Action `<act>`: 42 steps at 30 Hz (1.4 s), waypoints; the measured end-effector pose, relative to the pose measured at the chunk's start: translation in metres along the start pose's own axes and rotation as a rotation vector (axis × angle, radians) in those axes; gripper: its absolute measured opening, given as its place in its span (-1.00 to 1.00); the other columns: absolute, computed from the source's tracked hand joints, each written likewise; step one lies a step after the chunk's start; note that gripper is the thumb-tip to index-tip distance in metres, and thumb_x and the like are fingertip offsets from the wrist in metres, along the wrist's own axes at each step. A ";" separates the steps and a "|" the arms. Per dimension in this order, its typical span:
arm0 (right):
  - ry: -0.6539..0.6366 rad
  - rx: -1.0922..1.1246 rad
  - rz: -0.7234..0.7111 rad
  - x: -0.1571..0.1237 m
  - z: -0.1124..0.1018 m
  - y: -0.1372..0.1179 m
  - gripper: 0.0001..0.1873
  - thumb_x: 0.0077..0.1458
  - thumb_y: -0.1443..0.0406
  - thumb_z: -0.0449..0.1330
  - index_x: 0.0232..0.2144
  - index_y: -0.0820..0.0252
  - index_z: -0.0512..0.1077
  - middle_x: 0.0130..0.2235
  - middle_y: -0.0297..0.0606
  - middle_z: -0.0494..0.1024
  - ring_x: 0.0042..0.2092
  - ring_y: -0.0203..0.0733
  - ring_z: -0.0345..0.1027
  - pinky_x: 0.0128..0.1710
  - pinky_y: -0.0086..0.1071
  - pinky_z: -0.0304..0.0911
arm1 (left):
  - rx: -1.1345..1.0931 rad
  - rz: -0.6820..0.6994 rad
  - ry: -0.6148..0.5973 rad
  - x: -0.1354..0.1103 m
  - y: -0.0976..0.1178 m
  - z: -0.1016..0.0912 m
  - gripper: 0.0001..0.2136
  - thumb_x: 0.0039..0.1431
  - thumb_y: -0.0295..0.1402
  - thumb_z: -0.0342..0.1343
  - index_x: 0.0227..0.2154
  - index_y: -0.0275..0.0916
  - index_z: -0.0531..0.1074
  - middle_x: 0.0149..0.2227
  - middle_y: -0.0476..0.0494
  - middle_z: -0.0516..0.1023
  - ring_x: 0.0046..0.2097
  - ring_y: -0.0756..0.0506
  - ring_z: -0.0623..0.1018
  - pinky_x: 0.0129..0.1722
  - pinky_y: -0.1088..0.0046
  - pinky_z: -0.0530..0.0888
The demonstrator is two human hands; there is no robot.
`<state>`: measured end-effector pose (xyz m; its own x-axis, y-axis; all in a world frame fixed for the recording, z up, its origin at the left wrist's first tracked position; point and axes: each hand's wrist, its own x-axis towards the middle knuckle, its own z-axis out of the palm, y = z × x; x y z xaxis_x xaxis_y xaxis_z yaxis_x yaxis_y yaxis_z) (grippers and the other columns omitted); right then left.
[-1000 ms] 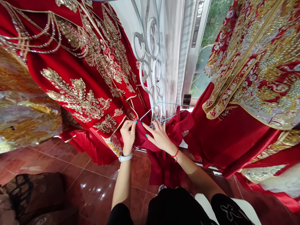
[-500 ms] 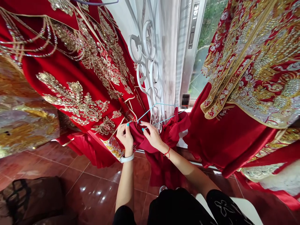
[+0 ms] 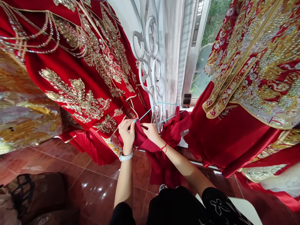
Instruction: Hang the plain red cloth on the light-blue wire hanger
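Left hand and right hand pinch red cloth on blue hanger, bar sideways, hook up.

bright daylight from the window, glare spots on the floor tiles, wide-angle bending at edges.

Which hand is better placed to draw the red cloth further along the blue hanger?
Probably the right. The right hand grips the red cloth beside the lower bar of the blue hanger; the left hand pinches the cloth at the hanger's near corner.
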<state>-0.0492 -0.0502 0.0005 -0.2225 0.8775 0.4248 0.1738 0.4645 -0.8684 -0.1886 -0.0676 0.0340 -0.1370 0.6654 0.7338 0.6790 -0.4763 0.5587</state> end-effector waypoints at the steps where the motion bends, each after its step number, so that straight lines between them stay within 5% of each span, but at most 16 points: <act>1: 0.003 -0.004 0.005 0.000 0.000 0.001 -0.72 0.27 0.38 0.16 -0.11 0.08 0.65 -0.07 -0.24 0.70 -0.03 -0.06 0.61 0.03 -0.23 0.45 | -0.009 0.012 -0.084 0.000 0.001 -0.001 -0.72 0.36 -0.22 0.04 -0.21 -0.20 0.64 -0.21 -0.16 0.63 -0.15 -0.14 0.58 -0.02 0.26 0.48; 6: 0.030 -0.108 -0.004 -0.001 -0.004 0.012 -0.72 0.22 0.44 0.17 -0.16 0.15 0.66 -0.11 -0.19 0.71 -0.08 -0.05 0.62 -0.01 -0.24 0.45 | 0.001 0.001 -0.386 -0.005 0.002 -0.002 -0.61 0.34 -0.18 0.04 0.14 -0.16 0.48 0.10 -0.25 0.55 0.09 -0.22 0.57 0.09 0.21 0.47; 9: 0.014 -0.235 -0.038 0.000 -0.009 0.013 -0.67 0.17 0.52 0.14 -0.17 0.17 0.65 -0.11 -0.17 0.71 -0.05 -0.08 0.60 0.05 -0.22 0.43 | 0.015 -0.029 -0.387 -0.008 -0.001 0.001 -0.60 0.25 -0.13 0.17 0.09 -0.16 0.50 0.06 -0.24 0.58 0.06 -0.24 0.59 0.07 0.21 0.48; 13: -0.180 -0.356 -0.149 -0.003 -0.023 0.004 -0.62 0.23 0.55 0.04 -0.24 0.20 0.64 -0.27 -0.24 0.70 -0.18 -0.15 0.60 0.19 -0.14 0.34 | -0.018 -0.053 -0.326 -0.006 -0.007 0.007 -0.66 0.22 -0.10 0.20 -0.05 -0.20 0.55 -0.05 -0.23 0.63 -0.02 -0.24 0.61 0.00 0.23 0.50; 16: -0.201 -0.319 -0.212 -0.013 -0.040 -0.001 -0.62 0.25 0.49 0.03 -0.09 0.19 0.61 -0.10 -0.17 0.68 -0.05 -0.13 0.57 0.17 -0.17 0.34 | 0.028 -0.067 -0.280 -0.002 -0.012 0.011 -0.67 0.23 -0.09 0.20 -0.10 -0.21 0.56 -0.09 -0.24 0.64 -0.07 -0.24 0.62 -0.04 0.25 0.49; 19: 0.034 -0.216 -0.190 -0.027 -0.069 0.011 -0.61 0.23 0.41 0.03 -0.03 0.13 0.59 0.06 -0.15 0.62 0.09 -0.13 0.50 0.17 -0.21 0.35 | 0.087 -0.076 -0.250 0.003 -0.020 0.014 -0.66 0.20 -0.06 0.21 -0.14 -0.21 0.56 -0.16 -0.21 0.63 -0.15 -0.22 0.61 -0.13 0.29 0.48; 24: 0.872 -0.312 0.087 -0.036 -0.154 0.060 -0.67 0.16 0.30 0.05 -0.09 0.21 0.52 -0.10 -0.07 0.60 -0.08 -0.11 0.48 -0.01 -0.21 0.42 | -0.010 -0.014 -0.348 0.020 -0.037 0.015 -0.63 0.19 -0.05 0.21 -0.10 -0.20 0.55 -0.13 -0.20 0.60 -0.13 -0.19 0.58 -0.11 0.32 0.47; 26: 0.935 -0.417 0.157 -0.035 -0.190 0.076 -0.62 0.04 0.27 0.18 -0.06 0.22 0.49 -0.12 -0.10 0.56 -0.13 -0.11 0.45 -0.01 -0.18 0.40 | -0.050 0.016 -0.397 0.027 -0.042 0.015 -0.65 0.18 -0.07 0.21 -0.09 -0.19 0.54 -0.10 -0.19 0.58 -0.10 -0.18 0.56 -0.05 0.30 0.47; 28: 0.769 -0.432 0.179 -0.033 -0.218 0.085 -0.60 -0.06 0.29 0.22 -0.11 0.23 0.52 -0.20 -0.16 0.57 -0.21 -0.14 0.43 -0.05 -0.18 0.40 | -0.047 0.062 -0.355 0.029 -0.043 0.017 -0.67 0.16 -0.11 0.22 -0.08 -0.18 0.53 -0.09 -0.18 0.56 -0.05 -0.20 0.54 0.03 0.24 0.44; 31: 0.574 -0.354 0.194 -0.033 -0.242 0.086 -0.72 -0.12 0.32 0.17 -0.30 0.26 0.55 -0.31 -0.18 0.58 -0.32 -0.17 0.41 -0.19 -0.22 0.42 | 0.024 0.110 -0.067 0.016 -0.029 0.024 -0.68 0.13 -0.21 0.23 -0.08 -0.21 0.50 -0.08 -0.23 0.50 0.00 -0.25 0.49 0.11 0.14 0.40; 34: 0.578 -0.269 0.241 -0.038 -0.245 0.079 -0.69 -0.14 0.30 0.14 -0.32 0.30 0.56 -0.33 -0.16 0.58 -0.46 -0.24 0.36 -0.44 -0.32 0.37 | 0.041 0.140 0.083 -0.011 0.003 0.044 -0.79 0.19 -0.35 0.12 -0.13 -0.22 0.50 -0.15 -0.24 0.49 -0.03 -0.25 0.49 0.09 0.10 0.40; 39: 0.628 -0.229 0.205 -0.046 -0.242 0.064 -0.36 -0.17 0.31 0.15 0.04 0.30 0.51 -0.15 -0.14 0.61 -0.57 -0.38 0.25 -0.53 -0.39 0.32 | -0.181 0.255 -0.373 -0.036 0.072 0.111 -0.69 0.22 -0.44 0.08 0.01 -0.17 0.49 0.04 -0.28 0.53 0.13 -0.24 0.49 0.19 0.13 0.41; 42: 0.550 -0.253 0.176 -0.052 -0.245 0.057 -0.30 -0.18 0.33 0.14 0.10 0.27 0.50 -0.13 -0.15 0.63 -0.57 -0.41 0.23 -0.46 -0.39 0.36 | -0.272 0.139 -0.443 -0.026 0.095 0.158 -0.53 0.25 -0.40 0.13 0.23 -0.22 0.36 0.24 -0.35 0.42 0.30 -0.26 0.39 0.31 0.10 0.33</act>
<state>0.2076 -0.0395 -0.0084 0.3447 0.8449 0.4090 0.3996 0.2621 -0.8784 -0.0065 -0.0391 0.0066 0.2983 0.7360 0.6077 0.4496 -0.6700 0.5907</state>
